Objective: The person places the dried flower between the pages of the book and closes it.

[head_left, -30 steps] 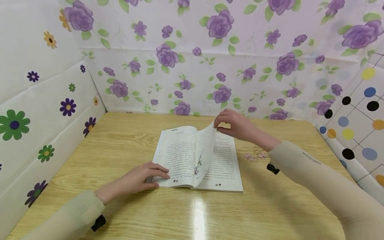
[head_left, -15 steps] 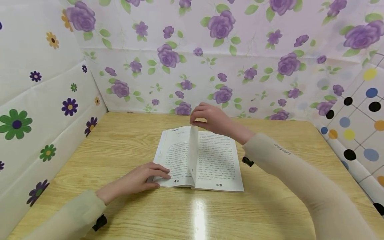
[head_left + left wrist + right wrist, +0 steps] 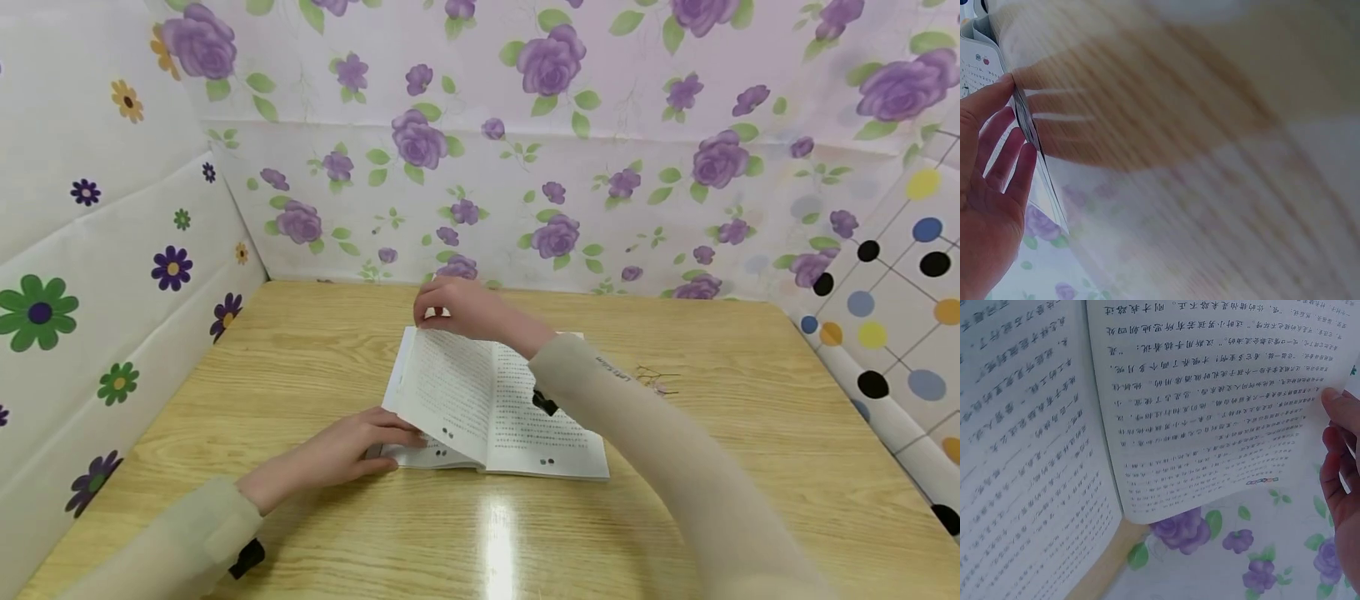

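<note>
An open book point(image 3: 525, 446) with printed pages lies on the wooden table in the head view. My right hand point(image 3: 468, 308) pinches the top outer corner of a page point(image 3: 453, 383), which slants over the left half of the book. The right wrist view shows the thumb and fingers point(image 3: 1338, 397) at this page's edge. My left hand point(image 3: 356, 446) rests at the book's lower left corner, its fingertips on the left page beneath the lifted sheet. In the left wrist view the left fingers point(image 3: 1021, 172) are fairly straight against the book's edge.
The wood-grain table point(image 3: 322, 342) surrounds the book. A thin pink flower branch point(image 3: 656, 383) shows on the table to the right, partly behind the right sleeve point(image 3: 637, 417). Flower-patterned sheets point(image 3: 480, 167) cover the back and left; a dotted sheet point(image 3: 900, 333) stands at the right.
My right hand has carried the page from the right side, across the spine, over to the left half of the book. The left hand has stayed in place.
</note>
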A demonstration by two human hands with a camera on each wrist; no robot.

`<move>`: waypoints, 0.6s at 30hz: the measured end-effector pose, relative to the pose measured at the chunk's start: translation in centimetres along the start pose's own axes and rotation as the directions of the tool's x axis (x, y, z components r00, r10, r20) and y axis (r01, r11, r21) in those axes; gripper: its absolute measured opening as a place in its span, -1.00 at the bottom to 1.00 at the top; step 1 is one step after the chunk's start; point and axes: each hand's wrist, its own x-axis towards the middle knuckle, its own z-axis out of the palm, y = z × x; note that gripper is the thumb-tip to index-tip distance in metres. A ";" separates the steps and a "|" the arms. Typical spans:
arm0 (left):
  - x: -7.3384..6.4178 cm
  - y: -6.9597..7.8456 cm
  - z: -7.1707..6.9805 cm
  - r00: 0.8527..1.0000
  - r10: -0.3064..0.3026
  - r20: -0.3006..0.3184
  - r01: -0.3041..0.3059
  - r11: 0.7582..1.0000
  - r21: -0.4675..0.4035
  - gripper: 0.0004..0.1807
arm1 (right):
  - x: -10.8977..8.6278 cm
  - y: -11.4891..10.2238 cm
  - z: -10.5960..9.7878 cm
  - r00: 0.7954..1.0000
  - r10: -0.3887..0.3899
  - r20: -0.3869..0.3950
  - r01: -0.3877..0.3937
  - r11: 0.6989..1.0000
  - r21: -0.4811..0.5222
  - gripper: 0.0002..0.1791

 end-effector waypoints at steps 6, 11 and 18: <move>-0.1 0.0 0.2 0.999 0.014 -0.036 -0.013 0.999 0.033 -0.60 | 1.9 -0.1 2.0 0.993 0.036 0.108 -0.034 0.999 -0.021 -0.88; 0.0 0.1 0.2 0.998 -0.059 0.010 0.058 0.997 0.047 -0.62 | 3.0 0.1 3.4 0.981 0.077 0.179 -0.066 0.996 -0.065 -0.92; -0.1 0.1 0.2 0.997 -0.079 0.013 0.078 0.995 0.057 -0.62 | 3.6 0.4 5.0 0.961 0.142 0.239 -0.130 0.989 -0.066 -0.93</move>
